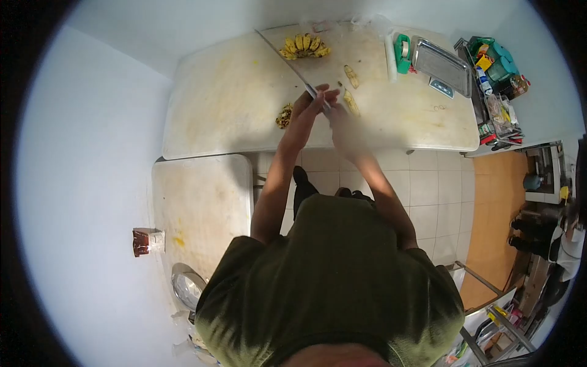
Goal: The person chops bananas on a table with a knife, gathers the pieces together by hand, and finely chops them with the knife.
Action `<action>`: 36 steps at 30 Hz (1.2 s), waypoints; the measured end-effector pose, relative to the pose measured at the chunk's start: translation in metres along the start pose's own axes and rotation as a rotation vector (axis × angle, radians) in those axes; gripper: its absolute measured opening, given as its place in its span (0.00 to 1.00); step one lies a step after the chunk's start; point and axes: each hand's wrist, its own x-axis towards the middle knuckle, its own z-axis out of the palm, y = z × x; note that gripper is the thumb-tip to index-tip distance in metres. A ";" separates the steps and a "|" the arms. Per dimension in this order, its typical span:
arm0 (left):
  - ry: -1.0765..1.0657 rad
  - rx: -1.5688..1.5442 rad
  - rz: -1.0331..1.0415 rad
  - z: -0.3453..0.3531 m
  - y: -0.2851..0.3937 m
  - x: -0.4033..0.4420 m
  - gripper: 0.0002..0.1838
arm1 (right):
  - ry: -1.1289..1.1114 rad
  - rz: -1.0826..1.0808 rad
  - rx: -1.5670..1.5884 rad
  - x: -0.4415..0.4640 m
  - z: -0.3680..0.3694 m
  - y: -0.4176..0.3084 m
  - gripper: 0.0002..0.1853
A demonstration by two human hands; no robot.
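A long thin blade (281,56) points up and left over the table, its lower end at my hands. My left hand (309,105) is around that lower end, fingers bent against it. My right hand (347,131) is beside it on the right, smeared by motion, so its fingers cannot be made out. Beyond the blade lies a bunch of bananas (306,46). Two separate pale yellow pieces, one farther off (351,76) and one nearer (351,103), lie right of my hands. A dark-spotted yellow clump (284,116) is partly hidden by my left hand.
On the table (214,104) at the right are a green tape dispenser (402,54), a metal tray (441,64) and a small scale (441,87). A rack with packets (498,110) stands farther right. A second table (202,202) adjoins at the left. A person (541,238) is at far right.
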 end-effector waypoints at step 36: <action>-0.472 1.371 -0.062 -0.295 -0.219 0.077 0.55 | 0.018 0.757 -0.586 -0.077 0.131 0.157 0.22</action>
